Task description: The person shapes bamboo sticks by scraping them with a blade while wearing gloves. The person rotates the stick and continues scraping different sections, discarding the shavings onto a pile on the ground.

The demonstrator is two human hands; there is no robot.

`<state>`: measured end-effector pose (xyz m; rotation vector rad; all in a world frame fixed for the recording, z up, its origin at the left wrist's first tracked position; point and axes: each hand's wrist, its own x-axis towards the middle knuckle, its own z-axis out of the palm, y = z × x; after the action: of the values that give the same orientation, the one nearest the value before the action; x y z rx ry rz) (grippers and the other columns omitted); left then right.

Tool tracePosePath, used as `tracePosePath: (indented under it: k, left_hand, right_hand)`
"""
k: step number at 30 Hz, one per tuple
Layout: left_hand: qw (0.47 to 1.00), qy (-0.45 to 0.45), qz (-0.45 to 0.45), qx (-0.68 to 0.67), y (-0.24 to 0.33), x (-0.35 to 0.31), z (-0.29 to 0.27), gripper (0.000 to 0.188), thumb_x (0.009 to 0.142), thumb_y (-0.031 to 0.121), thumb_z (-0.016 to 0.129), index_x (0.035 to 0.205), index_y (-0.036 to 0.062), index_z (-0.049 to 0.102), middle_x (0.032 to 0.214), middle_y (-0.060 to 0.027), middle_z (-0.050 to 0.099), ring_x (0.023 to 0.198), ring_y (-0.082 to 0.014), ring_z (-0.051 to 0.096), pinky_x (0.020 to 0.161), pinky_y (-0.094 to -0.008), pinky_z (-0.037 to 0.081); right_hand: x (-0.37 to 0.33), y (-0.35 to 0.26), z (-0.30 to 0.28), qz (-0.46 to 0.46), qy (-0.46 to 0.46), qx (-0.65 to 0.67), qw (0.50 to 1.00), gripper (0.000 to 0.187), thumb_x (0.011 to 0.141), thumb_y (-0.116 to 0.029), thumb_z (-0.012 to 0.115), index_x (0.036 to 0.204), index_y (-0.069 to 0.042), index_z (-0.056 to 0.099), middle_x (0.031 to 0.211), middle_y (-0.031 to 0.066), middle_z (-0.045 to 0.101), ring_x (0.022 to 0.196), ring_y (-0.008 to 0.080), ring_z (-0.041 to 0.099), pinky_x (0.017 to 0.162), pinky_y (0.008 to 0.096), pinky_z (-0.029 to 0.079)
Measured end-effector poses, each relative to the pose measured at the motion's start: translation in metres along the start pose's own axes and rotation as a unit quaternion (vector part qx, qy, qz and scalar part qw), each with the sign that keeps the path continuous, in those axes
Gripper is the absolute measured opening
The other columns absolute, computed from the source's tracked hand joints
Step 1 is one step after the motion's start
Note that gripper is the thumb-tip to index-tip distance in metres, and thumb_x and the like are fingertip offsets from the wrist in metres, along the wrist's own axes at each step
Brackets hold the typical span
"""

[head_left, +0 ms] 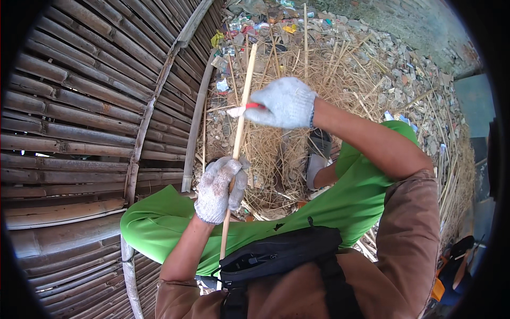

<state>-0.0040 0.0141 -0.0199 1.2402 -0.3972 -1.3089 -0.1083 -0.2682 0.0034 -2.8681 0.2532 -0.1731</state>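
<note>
Item 1. Left hand point(219, 190), in a soiled white knitted work glove: closed around the long, thin, pale bamboo strip point(237, 139), gripping it at about its middle, just above the lap.

Item 2. Right hand point(284, 102), in a cleaner white knitted work glove: closed on a small red-handled knife point(245, 108), whose pale blade meets the strip's right edge, farther up than the left hand. How the blade sits on the strip is too small to tell.

Item 3. The strip itself: runs from near, where its lower end passes behind the black strap bag point(276, 254) at the chest, to far, its tip reaching over the litter. It stands tilted slightly right at the far end.

Item 4. Green trousers point(366, 191), knees drawn up, either side of the strip; brown sleeves point(414, 223) at the near right.

Item 5. Woven panel of dark split bamboo slats point(79, 106), filling the left side, with curved ribs.

Item 6. Heap of dry straw-coloured bamboo shavings point(329, 69), far and right, over grey stone rubble point(409, 74) and coloured scraps.

Judgement: the step in hand appears to be paring or smoothing the strip. The next stroke would call for a firm left-hand hold, the blade kept shallow and steered away from the left fingers.
</note>
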Motion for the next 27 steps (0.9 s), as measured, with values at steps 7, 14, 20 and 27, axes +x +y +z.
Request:
tracePosePath:
  k: [7,14,20,27]
  left_hand:
    - [1.0,-0.018,0.01,-0.002,0.0,-0.001,-0.001,0.034,0.116,0.023,0.057,0.128,-0.0088,0.062,0.066,-0.0064,0.057,0.04,-0.0133,0.045,0.038,-0.0298,0.039]
    - [1.0,0.011,0.014,0.006,0.003,-0.002,0.001,0.034,0.116,0.022,0.056,0.128,-0.0098,0.062,0.064,-0.0061,0.055,0.04,-0.0132,0.045,0.038,-0.0299,0.038]
    - [1.0,0.012,0.01,0.007,0.002,-0.004,-0.003,0.034,0.117,0.023,0.056,0.127,-0.0092,0.063,0.063,-0.0056,0.055,0.04,-0.0132,0.044,0.038,-0.0306,0.038]
    - [1.0,-0.002,0.01,0.006,0.001,-0.008,-0.001,0.035,0.117,0.023,0.055,0.127,-0.0088,0.064,0.061,-0.0056,0.055,0.039,-0.014,0.044,0.039,-0.0321,0.041]
  right_hand:
    - [0.0,0.014,-0.002,0.01,0.005,-0.011,1.0,0.06,0.109,-0.065,0.053,0.097,-0.012,0.078,0.081,0.0201,0.076,0.075,0.0422,0.076,0.07,0.0558,0.061]
    - [-0.002,-0.003,0.002,-0.016,-0.021,0.012,1.0,0.06,0.107,-0.067,0.055,0.097,-0.015,0.083,0.08,0.0197,0.077,0.076,0.0422,0.078,0.07,0.0557,0.063]
    - [0.009,0.009,-0.005,0.018,-0.027,-0.025,0.999,0.068,0.109,-0.071,0.048,0.095,-0.013,0.081,0.086,0.02,0.079,0.078,0.0411,0.078,0.072,0.0563,0.062]
    - [0.009,0.057,-0.02,0.071,0.047,-0.019,0.996,0.067,0.112,-0.068,0.046,0.094,-0.011,0.076,0.073,0.0176,0.073,0.07,0.039,0.076,0.069,0.0531,0.061]
